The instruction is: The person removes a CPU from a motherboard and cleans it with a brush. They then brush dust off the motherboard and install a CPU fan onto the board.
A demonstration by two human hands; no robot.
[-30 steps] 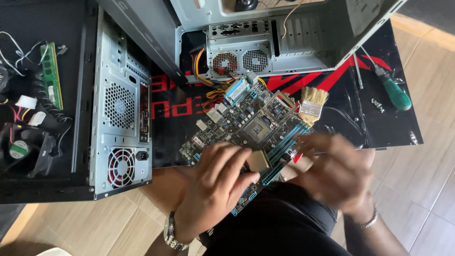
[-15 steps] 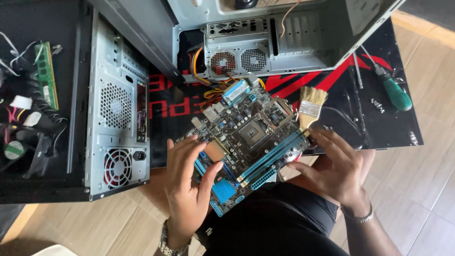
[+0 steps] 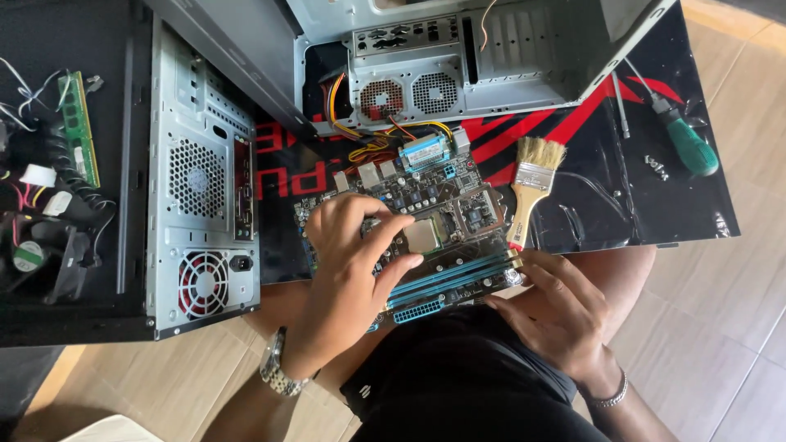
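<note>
A dark motherboard (image 3: pixel 458 205) with blue slots lies tilted across my lap and the edge of the black and red mat (image 3: pixel 639 196). My left hand (image 3: pixel 352 262) lies over the board's left half. Its index finger and thumb pinch the left edge of the square silver processor chip (image 3: pixel 423 236) in the socket. My right hand (image 3: pixel 557 319) grips the board's near right corner, fingers under the blue slots. A metal watch is on my left wrist and a bracelet on my right.
A grey computer case (image 3: pixel 201 188) lies at the left, and an open case (image 3: pixel 491 57) with two fans and coloured cables is at the back. A wooden brush (image 3: pixel 530 184), a green-handled screwdriver (image 3: pixel 684 139) and screws (image 3: pixel 655 166) lie on the mat. A green memory stick (image 3: pixel 79 127) lies far left.
My left hand has moved from the board's left edge onto the processor chip. The right hand has slid down to the near right corner. The board has turned slightly.
</note>
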